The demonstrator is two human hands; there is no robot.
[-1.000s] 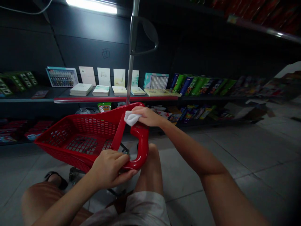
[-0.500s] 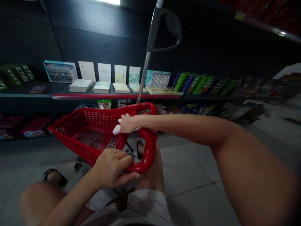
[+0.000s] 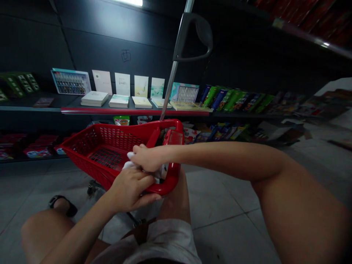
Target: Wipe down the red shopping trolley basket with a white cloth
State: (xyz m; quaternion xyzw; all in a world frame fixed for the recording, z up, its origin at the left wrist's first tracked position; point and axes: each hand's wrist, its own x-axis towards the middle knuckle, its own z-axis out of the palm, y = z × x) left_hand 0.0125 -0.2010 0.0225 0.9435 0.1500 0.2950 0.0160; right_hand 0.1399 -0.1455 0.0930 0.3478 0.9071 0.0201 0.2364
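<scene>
A red plastic shopping cart basket (image 3: 90, 161) stands in front of me, tilted off to the left. My left hand (image 3: 132, 189) grips the near corner of its thick red frame (image 3: 173, 179), thumb underneath and fingers on top. Just beyond it, my right hand (image 3: 150, 157) is closed on a white cloth (image 3: 129, 164), pressed against the near bar of the cart right beside my left fingers. Part of the cloth hangs down inside the frame opening. A grey loop handle (image 3: 192, 36) on a metal pole rises behind the cart.
Behind the cart runs a dark shelf with a red edge strip (image 3: 134, 111), bearing stacked notebooks (image 3: 95, 98), pen sets (image 3: 72, 82) and green boxes (image 3: 233, 99). Packets fill the lower shelf. My legs straddle the cart's near end on the tiled floor (image 3: 220, 205).
My right hand with the white cloth has moved down and toward me along the frame, ending next to my left hand. The left hand keeps its hold.
</scene>
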